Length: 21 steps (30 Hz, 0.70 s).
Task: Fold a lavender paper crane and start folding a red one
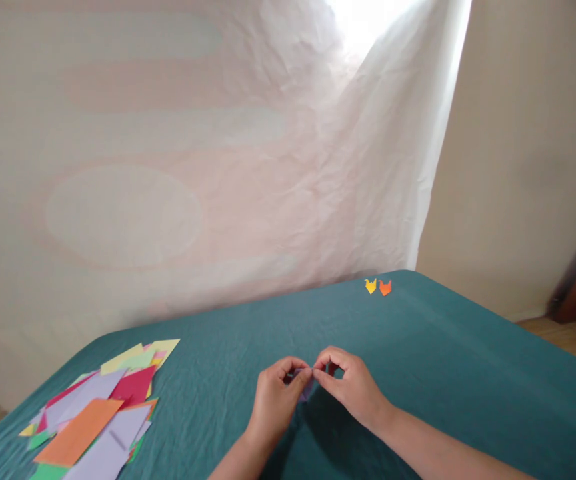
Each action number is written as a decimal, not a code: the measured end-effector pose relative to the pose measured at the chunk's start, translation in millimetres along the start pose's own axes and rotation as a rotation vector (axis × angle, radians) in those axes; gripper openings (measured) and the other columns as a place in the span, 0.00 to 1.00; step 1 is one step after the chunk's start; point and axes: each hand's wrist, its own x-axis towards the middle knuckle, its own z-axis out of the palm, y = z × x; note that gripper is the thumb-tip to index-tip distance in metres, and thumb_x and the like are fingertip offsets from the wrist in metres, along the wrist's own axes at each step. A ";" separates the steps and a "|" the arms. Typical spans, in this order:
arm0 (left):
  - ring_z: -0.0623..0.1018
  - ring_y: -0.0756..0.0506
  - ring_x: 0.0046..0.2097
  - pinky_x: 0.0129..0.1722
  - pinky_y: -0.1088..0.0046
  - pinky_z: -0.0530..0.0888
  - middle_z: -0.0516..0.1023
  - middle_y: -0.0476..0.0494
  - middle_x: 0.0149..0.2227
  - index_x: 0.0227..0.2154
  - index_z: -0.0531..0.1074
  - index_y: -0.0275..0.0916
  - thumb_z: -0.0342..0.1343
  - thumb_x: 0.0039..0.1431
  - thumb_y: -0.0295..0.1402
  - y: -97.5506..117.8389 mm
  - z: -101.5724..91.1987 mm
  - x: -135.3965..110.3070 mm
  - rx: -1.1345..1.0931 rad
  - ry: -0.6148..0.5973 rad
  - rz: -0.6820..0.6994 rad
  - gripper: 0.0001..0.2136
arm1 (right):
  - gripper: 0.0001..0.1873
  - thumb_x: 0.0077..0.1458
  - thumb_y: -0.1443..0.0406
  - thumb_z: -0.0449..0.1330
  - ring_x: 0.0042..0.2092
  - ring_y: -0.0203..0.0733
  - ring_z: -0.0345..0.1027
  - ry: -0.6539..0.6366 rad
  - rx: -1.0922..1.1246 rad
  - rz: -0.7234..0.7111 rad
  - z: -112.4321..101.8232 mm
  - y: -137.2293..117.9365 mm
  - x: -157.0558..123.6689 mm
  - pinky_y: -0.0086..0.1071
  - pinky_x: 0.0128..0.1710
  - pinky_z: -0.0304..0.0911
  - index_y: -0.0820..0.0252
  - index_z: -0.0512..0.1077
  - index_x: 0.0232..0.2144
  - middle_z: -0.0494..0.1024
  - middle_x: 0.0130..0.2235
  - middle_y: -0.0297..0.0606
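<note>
A small piece of folded purple paper (306,391) is held up between my two hands, above the middle of the table. My left hand (279,393) pinches it between thumb and forefinger, and those fingers cover part of it. Touching its upper right edge, the thumb and forefinger of my right hand (351,383) are pressed together in a pinch. The fingertips of both hands nearly meet. How the paper is folded I cannot make out.
Sheets of coloured paper (85,427) lie in a loose pile at the left. A yellow folded paper bird (371,287) and an orange one (385,288) lie near the far edge. A green cloth (218,373) covers the table; a pale curtain (268,200) hangs behind.
</note>
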 end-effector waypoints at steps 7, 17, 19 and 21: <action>0.75 0.47 0.32 0.33 0.76 0.68 0.77 0.47 0.28 0.27 0.75 0.37 0.52 0.56 0.34 5.8 -3.1 0.8 0.112 -0.008 0.063 0.09 | 0.06 0.55 0.67 0.56 0.32 0.36 0.67 -0.013 0.018 0.029 -0.8 -2.3 1.1 0.27 0.33 0.59 0.60 0.72 0.28 0.74 0.29 0.33; 0.74 0.48 0.30 0.30 0.77 0.67 0.77 0.46 0.26 0.27 0.76 0.35 0.52 0.54 0.34 -2.6 -11.8 7.2 0.082 -0.053 -0.031 0.10 | 0.07 0.54 0.64 0.56 0.30 0.36 0.66 -0.008 0.110 0.179 -0.9 3.0 3.1 0.26 0.31 0.60 0.61 0.71 0.28 0.73 0.28 0.32; 0.75 0.48 0.31 0.31 0.77 0.67 0.78 0.46 0.28 0.28 0.76 0.36 0.52 0.53 0.33 -0.1 -12.3 6.7 0.102 -0.087 -0.018 0.09 | 0.07 0.53 0.64 0.56 0.30 0.36 0.65 -0.031 0.107 0.190 -1.5 3.4 3.6 0.26 0.31 0.60 0.61 0.71 0.28 0.73 0.27 0.32; 0.75 0.48 0.32 0.31 0.77 0.67 0.79 0.46 0.29 0.29 0.77 0.37 0.52 0.53 0.33 2.9 -11.6 5.5 0.128 -0.106 0.006 0.09 | 0.06 0.53 0.65 0.56 0.29 0.35 0.65 -0.054 0.092 0.187 -1.9 2.8 3.7 0.26 0.30 0.60 0.61 0.71 0.28 0.73 0.27 0.32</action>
